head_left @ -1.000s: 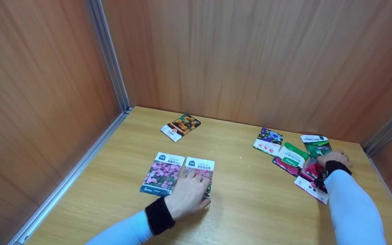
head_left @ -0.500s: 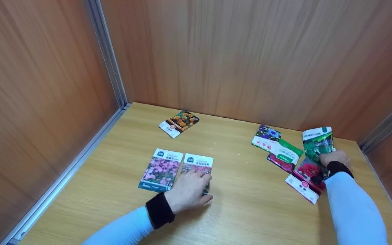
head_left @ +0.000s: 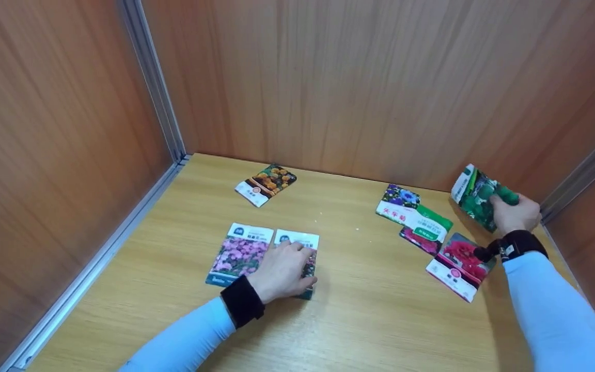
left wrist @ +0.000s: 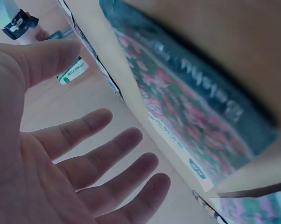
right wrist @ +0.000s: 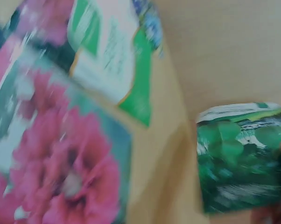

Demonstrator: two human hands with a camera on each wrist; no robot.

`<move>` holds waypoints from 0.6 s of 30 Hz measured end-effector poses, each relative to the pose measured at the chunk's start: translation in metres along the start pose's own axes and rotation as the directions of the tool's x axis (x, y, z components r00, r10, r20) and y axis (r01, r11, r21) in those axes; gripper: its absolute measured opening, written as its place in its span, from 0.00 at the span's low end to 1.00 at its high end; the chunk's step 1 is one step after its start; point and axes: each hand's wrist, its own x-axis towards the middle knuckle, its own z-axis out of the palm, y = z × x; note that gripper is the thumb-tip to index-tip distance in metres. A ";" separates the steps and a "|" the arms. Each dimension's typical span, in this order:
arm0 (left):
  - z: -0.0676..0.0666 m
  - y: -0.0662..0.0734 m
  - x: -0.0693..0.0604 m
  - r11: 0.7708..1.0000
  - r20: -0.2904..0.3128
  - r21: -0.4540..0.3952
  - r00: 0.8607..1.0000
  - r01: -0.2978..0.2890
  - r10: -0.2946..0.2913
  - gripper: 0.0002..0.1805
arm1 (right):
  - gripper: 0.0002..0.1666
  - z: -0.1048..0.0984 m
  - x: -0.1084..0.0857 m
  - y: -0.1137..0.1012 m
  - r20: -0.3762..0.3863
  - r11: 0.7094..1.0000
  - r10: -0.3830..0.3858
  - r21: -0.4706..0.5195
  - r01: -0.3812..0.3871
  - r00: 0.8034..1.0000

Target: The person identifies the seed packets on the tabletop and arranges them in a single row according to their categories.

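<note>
My right hand point(head_left: 518, 213) pinches a green seed packet point(head_left: 475, 199) by its right side, lifted off the table near the back right corner. In the right wrist view this green packet point(right wrist: 241, 158) is at the right, with only bits of fingers showing. A red-flower packet point(head_left: 465, 258) lies below that hand. My left hand point(head_left: 283, 271) is over a seed packet with reddish-pink flowers point(head_left: 297, 238), covering much of it. From the left wrist view, the fingers point(left wrist: 117, 149) are spread and nearly straight, apart from that packet. A purple-pink flower packet point(head_left: 243, 253) lies just left of it.
A green-and-white packet point(head_left: 429, 227) overlaps others beside a blue-flower packet point(head_left: 398, 201). An orange-flower packet point(head_left: 266, 185) lies alone at the back left. Wooden panels point(head_left: 328, 93) close off the back and sides of the table point(head_left: 370, 310).
My right hand has picked up the green packet, raising and tilting it away from the pile. The red-flower packet has shifted slightly left. My left hand has stayed over its packet.
</note>
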 end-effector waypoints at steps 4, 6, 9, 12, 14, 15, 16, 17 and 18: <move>-0.005 0.002 0.005 0.999 -0.050 0.041 0.998 -0.029 0.031 0.30 | 0.32 0.001 -0.006 -0.019 -0.028 0.989 -0.087 0.120 0.090 0.996; -0.009 0.003 0.007 0.998 -0.065 0.054 0.997 -0.033 0.036 0.29 | 0.31 0.002 -0.011 -0.029 -0.014 0.977 -0.155 0.146 0.156 0.988; -0.014 0.005 0.014 0.999 -0.059 0.037 0.998 -0.035 0.037 0.30 | 0.31 0.006 -0.022 -0.043 0.050 0.960 -0.247 0.147 0.238 0.968; -0.022 0.009 0.021 0.999 -0.015 -0.026 0.999 -0.040 0.040 0.32 | 0.31 0.010 -0.034 -0.055 0.103 0.946 -0.303 0.157 0.285 0.948; -0.028 0.014 0.024 0.996 0.017 -0.079 0.999 -0.050 0.051 0.32 | 0.30 0.013 -0.042 -0.063 0.119 0.934 -0.340 0.158 0.320 0.933; -0.032 0.016 0.026 0.993 0.028 -0.106 0.998 -0.053 0.056 0.32 | 0.30 0.014 -0.045 -0.066 0.131 0.927 -0.361 0.159 0.340 0.923; -0.035 0.018 0.028 0.990 0.038 -0.129 0.997 -0.056 0.061 0.32 | 0.30 0.015 -0.049 -0.070 0.150 0.918 -0.385 0.163 0.362 0.911; -0.038 0.019 0.029 0.987 0.041 -0.149 0.997 -0.059 0.066 0.33 | 0.30 0.017 -0.052 -0.073 0.179 0.909 -0.407 0.171 0.380 0.896; -0.040 0.020 0.031 0.984 0.040 -0.167 0.997 -0.063 0.071 0.33 | 0.30 0.018 -0.055 -0.077 0.218 0.903 -0.424 0.176 0.392 0.879</move>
